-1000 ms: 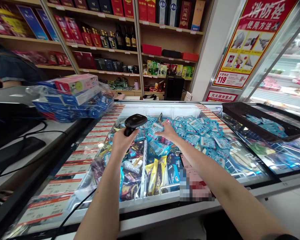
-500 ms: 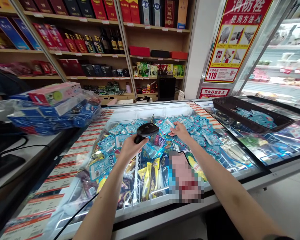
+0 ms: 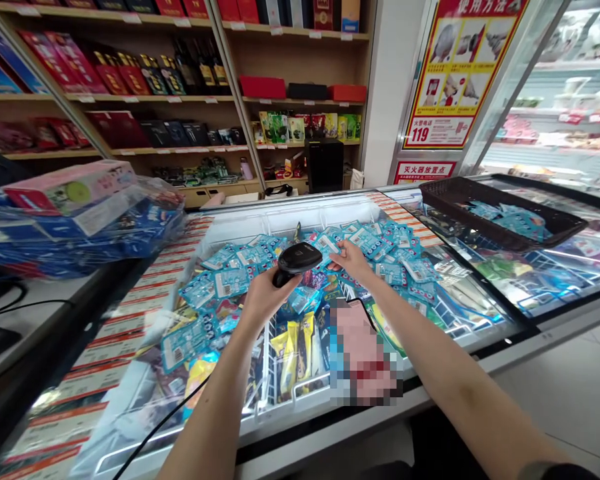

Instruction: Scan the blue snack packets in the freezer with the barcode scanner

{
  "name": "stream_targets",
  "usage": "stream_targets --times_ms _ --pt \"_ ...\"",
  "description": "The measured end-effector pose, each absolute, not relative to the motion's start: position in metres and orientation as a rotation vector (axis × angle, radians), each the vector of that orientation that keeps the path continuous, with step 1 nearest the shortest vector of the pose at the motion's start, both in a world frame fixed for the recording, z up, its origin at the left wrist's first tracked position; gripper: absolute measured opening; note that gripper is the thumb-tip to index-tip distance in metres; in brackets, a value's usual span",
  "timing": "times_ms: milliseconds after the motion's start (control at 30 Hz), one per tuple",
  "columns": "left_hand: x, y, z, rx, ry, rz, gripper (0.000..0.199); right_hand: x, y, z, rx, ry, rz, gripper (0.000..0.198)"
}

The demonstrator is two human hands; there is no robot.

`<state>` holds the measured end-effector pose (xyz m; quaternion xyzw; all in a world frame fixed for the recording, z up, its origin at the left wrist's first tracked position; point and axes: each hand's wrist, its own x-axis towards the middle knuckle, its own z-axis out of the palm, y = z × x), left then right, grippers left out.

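My left hand [image 3: 266, 297] is wrapped round the handle of a black barcode scanner [image 3: 300, 257], its head held over the freezer's glass top. Just right of the scanner, my right hand [image 3: 353, 261] pinches the edge of a small blue packet [image 3: 326, 245] with a white barcode label facing up. The scanner's head partly hides that packet. Many similar blue packets [image 3: 393, 273] lie spread over the glass around both hands. Nearer to me, a phone with a blurred pink screen [image 3: 363, 340] rests on the glass beside my right forearm.
A dark brown basket [image 3: 440, 193] holding more blue packets stands at the right. Plastic-wrapped boxes [image 3: 80, 220] are stacked at the left. Wrapped ice creams [image 3: 293, 353] show in wire baskets under the glass. A black cable [image 3: 165, 420] runs past my left forearm.
The scanner and my right hand have come slightly closer together. The whole view has shifted a little, with the shelves now higher and further left. Both grips are the same.
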<state>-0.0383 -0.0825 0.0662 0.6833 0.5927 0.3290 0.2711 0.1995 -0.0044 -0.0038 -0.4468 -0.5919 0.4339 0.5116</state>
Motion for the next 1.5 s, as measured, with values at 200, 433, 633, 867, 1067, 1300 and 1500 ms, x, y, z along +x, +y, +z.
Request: stream_targets --times_ms 200,433,633,867,1067,1300,1500 --pt "-0.036 -0.082 0.068 1.902 1.617 0.885 0.052 0.198 -0.007 -0.004 -1.092 -1.457 1.009 0.042" --pt "-0.035 -0.084 0.069 1.890 1.623 0.901 0.051 0.198 -0.007 -0.004 -1.192 -1.450 1.009 0.045" --pt "-0.036 -0.082 0.069 1.939 1.656 0.848 0.052 0.199 -0.008 -0.005 -1.172 -1.499 0.967 0.040" --pt "-0.036 -0.083 0.070 1.946 1.664 0.839 0.052 0.200 -0.006 -0.008 -1.098 -1.484 0.982 0.045" --pt "-0.042 -0.080 0.066 1.914 1.694 0.879 0.051 0.198 -0.013 -0.002 -1.047 -1.421 0.920 0.041" --pt "-0.054 -0.078 0.065 1.829 1.716 0.961 0.047 0.213 -0.019 0.011 -1.331 -1.355 0.376 0.032" --pt "-0.063 -0.077 0.062 1.820 1.807 0.975 0.047 0.229 -0.020 0.014 -1.649 -1.353 0.011 0.032"
